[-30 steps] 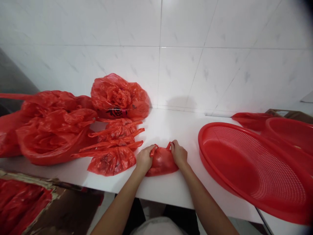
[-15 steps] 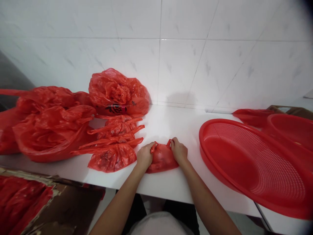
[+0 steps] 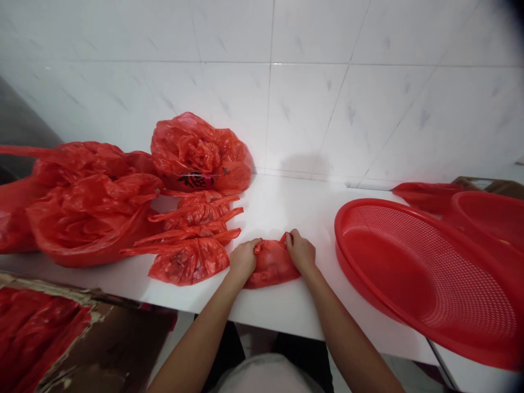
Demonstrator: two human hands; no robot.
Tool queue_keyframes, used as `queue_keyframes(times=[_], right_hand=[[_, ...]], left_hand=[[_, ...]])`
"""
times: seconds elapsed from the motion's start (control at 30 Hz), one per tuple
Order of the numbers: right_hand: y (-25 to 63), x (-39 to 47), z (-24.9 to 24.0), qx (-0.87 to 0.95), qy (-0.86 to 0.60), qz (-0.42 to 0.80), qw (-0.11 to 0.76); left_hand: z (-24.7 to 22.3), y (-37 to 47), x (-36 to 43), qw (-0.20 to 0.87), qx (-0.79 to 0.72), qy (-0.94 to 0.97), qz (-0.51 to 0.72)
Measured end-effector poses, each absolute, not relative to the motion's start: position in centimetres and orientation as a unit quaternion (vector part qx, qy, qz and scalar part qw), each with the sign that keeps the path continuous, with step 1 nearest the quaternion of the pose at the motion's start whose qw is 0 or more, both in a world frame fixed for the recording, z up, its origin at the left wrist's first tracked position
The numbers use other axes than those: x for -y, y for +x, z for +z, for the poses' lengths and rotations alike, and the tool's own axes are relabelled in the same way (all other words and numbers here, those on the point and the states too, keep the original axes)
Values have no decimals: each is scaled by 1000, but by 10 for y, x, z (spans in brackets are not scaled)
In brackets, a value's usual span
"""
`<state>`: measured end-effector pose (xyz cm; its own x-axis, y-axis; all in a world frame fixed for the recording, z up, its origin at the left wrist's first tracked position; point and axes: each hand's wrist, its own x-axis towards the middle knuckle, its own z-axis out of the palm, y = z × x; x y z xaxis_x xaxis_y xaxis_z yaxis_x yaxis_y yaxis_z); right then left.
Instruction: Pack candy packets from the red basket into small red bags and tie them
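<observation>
A small red plastic bag (image 3: 273, 266) lies on the white table near its front edge, with something bulging inside that I cannot make out. My left hand (image 3: 243, 258) is closed on the bag's upper left corner. At the upper right corner my right hand (image 3: 301, 251) pinches the bag too, fingers curled round the plastic. Just left of my left hand sits a filled red bag (image 3: 190, 263) with its handles stretched out sideways. Behind it, more such bags (image 3: 204, 207) stand in a row.
A large red plastic basket (image 3: 393, 267) with perforated sides stands on the right, more red basins (image 3: 491, 218) beyond it. Bigger red bags (image 3: 94, 218) fill the left, another (image 3: 200, 150) leans by the tiled wall. An open cardboard box (image 3: 102, 338) holds red plastic at lower left.
Both hands keep their hold on the bag's upper corners. The bag's top looks slightly flatter now. The view has shifted a little; the other things stay in place.
</observation>
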<state>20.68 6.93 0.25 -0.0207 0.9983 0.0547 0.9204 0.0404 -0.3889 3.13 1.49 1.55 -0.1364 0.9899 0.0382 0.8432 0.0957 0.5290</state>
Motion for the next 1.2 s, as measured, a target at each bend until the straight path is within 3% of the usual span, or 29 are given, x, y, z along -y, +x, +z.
queue_keyframes(times=[0.23,0.73,1.0,1.2], right_hand=[[211,-71,5,681,-699,135,170],[224,-76,-3,629,-719,160,248],[231,-78,-12,597,-682,208,367],[233,-81,-11,577,-589,283,490]], left_hand=[[7,31,-10,170,-704,629,282],[-3,41,13,260,-601,501,566],[0,34,46,283,-586,470,596],[56,30,36,159,-574,528,605]])
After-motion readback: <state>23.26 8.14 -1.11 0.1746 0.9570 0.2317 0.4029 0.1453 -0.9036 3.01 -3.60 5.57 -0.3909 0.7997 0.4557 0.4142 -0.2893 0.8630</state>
